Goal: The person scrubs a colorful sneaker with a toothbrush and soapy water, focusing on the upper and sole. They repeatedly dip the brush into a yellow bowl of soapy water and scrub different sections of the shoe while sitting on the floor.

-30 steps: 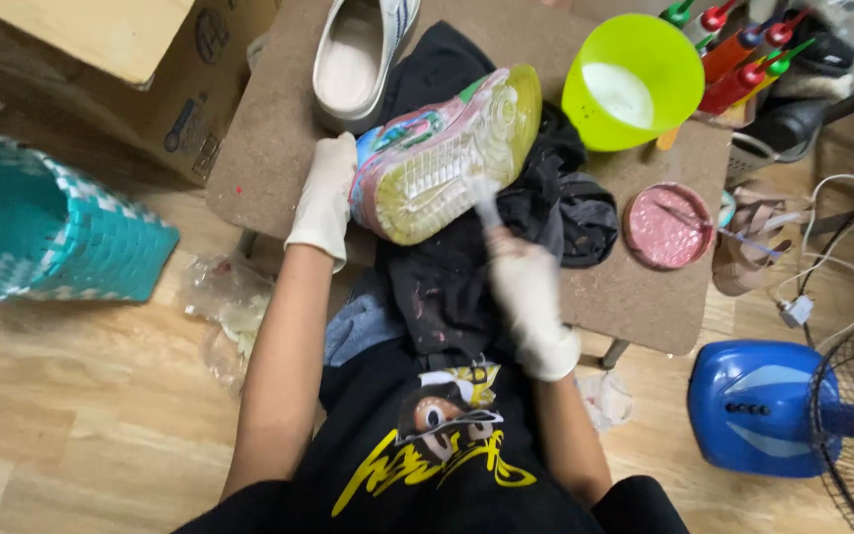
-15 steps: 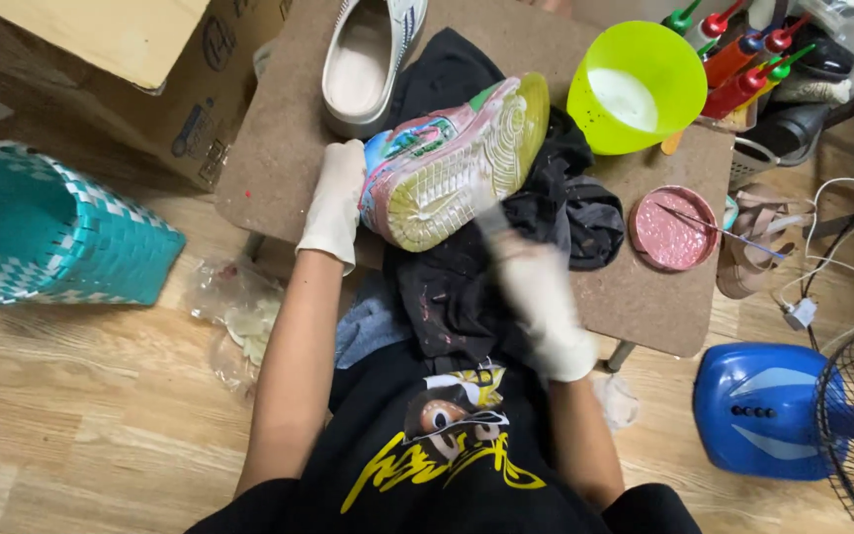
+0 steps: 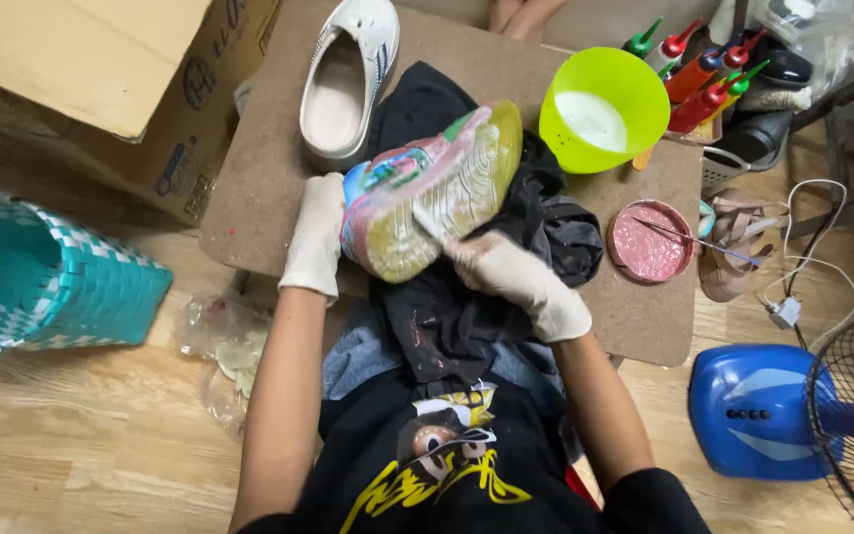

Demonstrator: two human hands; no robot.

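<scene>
Our left hand grips the sneaker heel; right hand pinches a brush against its stiff, light, wet-looking sole.

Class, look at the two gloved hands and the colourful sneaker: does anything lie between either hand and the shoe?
Nothing visible does. The left hand grips the sneaker at its heel end, and the right hand touches its sole directly.

Matt fibreboard tabletop, glossy plastic bowl
</scene>
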